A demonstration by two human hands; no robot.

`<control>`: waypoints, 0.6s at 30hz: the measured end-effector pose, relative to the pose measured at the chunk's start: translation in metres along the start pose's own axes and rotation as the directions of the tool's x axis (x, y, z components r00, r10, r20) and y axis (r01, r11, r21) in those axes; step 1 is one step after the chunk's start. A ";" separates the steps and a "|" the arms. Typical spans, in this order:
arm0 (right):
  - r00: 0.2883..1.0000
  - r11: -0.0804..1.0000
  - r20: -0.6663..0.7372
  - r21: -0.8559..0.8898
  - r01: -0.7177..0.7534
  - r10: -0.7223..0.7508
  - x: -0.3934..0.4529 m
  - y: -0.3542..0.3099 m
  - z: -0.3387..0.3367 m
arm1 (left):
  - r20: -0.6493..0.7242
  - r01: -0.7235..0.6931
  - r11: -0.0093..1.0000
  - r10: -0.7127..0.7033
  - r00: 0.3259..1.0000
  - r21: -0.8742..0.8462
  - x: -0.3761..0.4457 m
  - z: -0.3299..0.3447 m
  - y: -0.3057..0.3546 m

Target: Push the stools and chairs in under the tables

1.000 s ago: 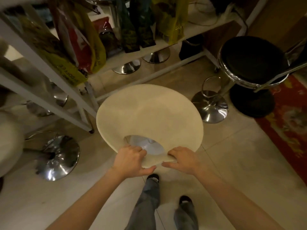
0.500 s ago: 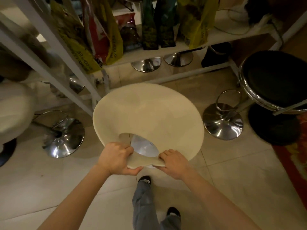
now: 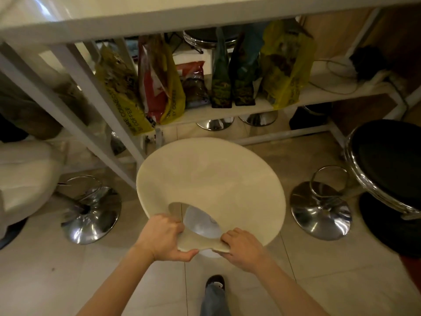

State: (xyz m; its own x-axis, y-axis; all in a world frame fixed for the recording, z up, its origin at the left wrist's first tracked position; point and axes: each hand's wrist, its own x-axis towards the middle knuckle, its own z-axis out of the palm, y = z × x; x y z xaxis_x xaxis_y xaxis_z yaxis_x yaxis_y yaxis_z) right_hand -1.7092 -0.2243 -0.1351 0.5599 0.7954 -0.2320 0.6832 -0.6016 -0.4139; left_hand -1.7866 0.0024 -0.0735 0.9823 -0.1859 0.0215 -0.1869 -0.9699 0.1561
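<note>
Two hands gripping cream stool [image 3: 205, 179] by its back cutout rim: left hand [image 3: 162, 238], right hand [image 3: 242, 248] | stool standing at white table [image 3: 136, 17] edge | yellow bags [image 3: 127, 103] on shelf [image 3: 227, 110] reading "COFFEE" | black stool [image 3: 391, 160] standing right

A café or coffee bar, seen from above. A tall white counter [image 3: 159, 17] has a lower shelf [image 3: 284, 103] lined with upright coffee bags [image 3: 159, 85], one printed "COFFEE". Bar stools on chrome bases stand on the tiled floor [image 3: 45, 281]: a cream stool [image 3: 211, 179] and a black stool [image 3: 389, 160].
</note>
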 end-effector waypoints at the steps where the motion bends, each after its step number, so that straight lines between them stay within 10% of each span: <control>1: 1.000 1.000 -0.024 -0.005 0.020 -0.020 0.006 0.004 -0.004 | 0.000 0.002 1.000 -0.002 1.000 -0.002 0.005 0.001 -0.004; 18: 0.999 0.999 -0.039 -0.040 0.031 -0.032 0.107 0.051 -0.041 | -0.035 0.004 1.000 -0.004 0.999 0.017 0.099 -0.013 -0.070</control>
State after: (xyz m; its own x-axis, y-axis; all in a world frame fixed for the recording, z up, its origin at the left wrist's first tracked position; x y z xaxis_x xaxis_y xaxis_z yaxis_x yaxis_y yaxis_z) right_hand -1.5949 -0.1726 -0.1448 0.5556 0.8109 -0.1837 0.7184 -0.5794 -0.3850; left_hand -1.6766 0.0540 -0.0693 0.9827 -0.1768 0.0556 -0.1830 -0.9731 0.1399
